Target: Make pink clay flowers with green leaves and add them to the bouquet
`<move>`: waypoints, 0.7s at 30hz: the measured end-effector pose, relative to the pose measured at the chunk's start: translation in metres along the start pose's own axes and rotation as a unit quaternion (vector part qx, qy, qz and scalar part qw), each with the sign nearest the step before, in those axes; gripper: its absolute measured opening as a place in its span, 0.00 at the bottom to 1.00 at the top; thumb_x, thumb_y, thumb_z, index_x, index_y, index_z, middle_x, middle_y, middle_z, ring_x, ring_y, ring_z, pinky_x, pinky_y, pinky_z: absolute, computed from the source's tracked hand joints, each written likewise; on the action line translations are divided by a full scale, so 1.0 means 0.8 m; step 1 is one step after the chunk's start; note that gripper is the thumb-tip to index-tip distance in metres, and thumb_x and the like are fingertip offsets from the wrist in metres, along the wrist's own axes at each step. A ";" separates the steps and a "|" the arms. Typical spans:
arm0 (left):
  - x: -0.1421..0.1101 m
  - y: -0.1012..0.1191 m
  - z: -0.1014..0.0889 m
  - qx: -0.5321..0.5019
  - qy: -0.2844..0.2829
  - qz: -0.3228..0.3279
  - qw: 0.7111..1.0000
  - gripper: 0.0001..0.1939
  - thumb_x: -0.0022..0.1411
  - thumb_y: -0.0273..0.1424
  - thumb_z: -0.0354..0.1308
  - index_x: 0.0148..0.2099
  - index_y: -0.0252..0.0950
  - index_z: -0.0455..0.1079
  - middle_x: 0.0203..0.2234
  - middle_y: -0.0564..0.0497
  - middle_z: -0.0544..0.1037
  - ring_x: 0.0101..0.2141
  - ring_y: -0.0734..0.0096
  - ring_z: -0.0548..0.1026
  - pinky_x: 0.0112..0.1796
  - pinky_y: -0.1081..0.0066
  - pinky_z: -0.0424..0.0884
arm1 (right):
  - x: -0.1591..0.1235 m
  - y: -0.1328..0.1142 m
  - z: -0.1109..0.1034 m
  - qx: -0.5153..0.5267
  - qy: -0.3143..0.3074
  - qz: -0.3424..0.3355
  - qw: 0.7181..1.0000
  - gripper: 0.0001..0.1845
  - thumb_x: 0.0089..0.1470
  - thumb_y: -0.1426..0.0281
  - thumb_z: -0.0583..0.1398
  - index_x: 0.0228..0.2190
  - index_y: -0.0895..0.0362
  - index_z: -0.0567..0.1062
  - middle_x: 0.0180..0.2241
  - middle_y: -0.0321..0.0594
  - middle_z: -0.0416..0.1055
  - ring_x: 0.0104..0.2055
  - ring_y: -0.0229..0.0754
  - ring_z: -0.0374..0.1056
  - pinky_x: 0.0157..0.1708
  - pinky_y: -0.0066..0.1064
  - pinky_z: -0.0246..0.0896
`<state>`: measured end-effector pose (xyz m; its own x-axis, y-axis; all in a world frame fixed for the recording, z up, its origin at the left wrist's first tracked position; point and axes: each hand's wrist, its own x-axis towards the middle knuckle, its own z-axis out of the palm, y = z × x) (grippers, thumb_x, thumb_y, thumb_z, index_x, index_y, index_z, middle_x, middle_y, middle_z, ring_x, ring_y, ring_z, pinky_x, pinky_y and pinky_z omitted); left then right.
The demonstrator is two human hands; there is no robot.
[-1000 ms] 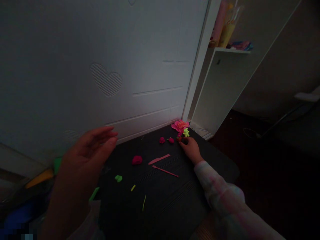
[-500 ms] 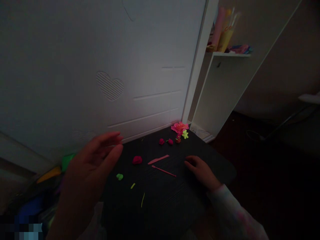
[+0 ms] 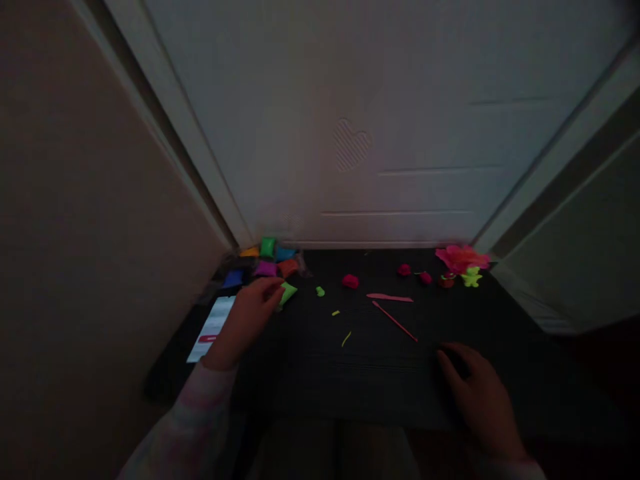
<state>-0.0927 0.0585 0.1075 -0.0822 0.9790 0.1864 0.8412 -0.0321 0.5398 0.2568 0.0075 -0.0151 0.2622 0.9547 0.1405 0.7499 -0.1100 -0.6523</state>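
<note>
My left hand [image 3: 250,317] is over the left side of the dark table, its fingers closed on a light green packet [image 3: 287,294], apparently of modelling clay. The fingers partly cover the packet. To its right lie a small green lump [image 3: 320,291] and a red lump [image 3: 351,281]. My right hand [image 3: 477,387] rests at the table's right front, fingers loosely curved, thumb apart, nothing visible in it. Ahead of it are a pink modelling knife [image 3: 390,298] and a thin pink modelling tool [image 3: 395,321]. Two yellow-green bits [image 3: 336,313] lie mid-table.
Several coloured packets [image 3: 265,269] sit at the back left, by a lit phone [image 3: 213,330]. At the back right are small red shapes [image 3: 425,278], a pink flower-like piece [image 3: 463,259] and a yellow figure [image 3: 471,277]. A white door [image 3: 310,100] borders the table's far edge.
The view has swung left, bringing the packets and phone into sight. My left hand has come down from the air to the light green packet. My right hand still rests on the table.
</note>
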 end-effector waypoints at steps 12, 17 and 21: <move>0.008 -0.033 0.041 0.049 0.021 -0.053 0.997 0.13 0.61 0.35 0.50 0.46 0.35 0.65 0.44 0.46 0.70 0.42 0.66 0.70 0.43 0.59 0.68 | 0.001 0.006 -0.006 -0.021 -0.059 -0.015 0.998 0.25 0.44 0.52 0.49 0.33 0.58 0.72 0.39 0.52 0.72 0.41 0.54 0.67 0.43 0.46 0.59; 0.053 -0.073 -0.014 0.078 0.025 -0.115 0.990 0.15 0.60 0.35 0.51 0.49 0.35 0.64 0.46 0.46 0.69 0.42 0.66 0.70 0.41 0.59 0.69 | 0.006 0.011 -0.006 -0.016 -0.078 -0.017 0.997 0.25 0.42 0.52 0.49 0.31 0.57 0.74 0.38 0.51 0.73 0.40 0.55 0.69 0.43 0.47 0.61; 0.066 -0.098 -0.032 0.087 0.000 -0.157 0.984 0.16 0.60 0.34 0.52 0.50 0.34 0.63 0.45 0.46 0.69 0.41 0.66 0.71 0.40 0.59 0.70 | 0.010 0.011 -0.009 -0.018 -0.096 -0.017 0.995 0.27 0.40 0.51 0.49 0.30 0.57 0.75 0.37 0.52 0.74 0.41 0.56 0.69 0.42 0.48 0.62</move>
<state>-0.1767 0.1077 0.0960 -0.3535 0.9348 0.0328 0.8531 0.3078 0.4212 0.2699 0.0120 -0.0145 0.1174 0.9930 0.0151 0.7786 -0.0826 -0.6221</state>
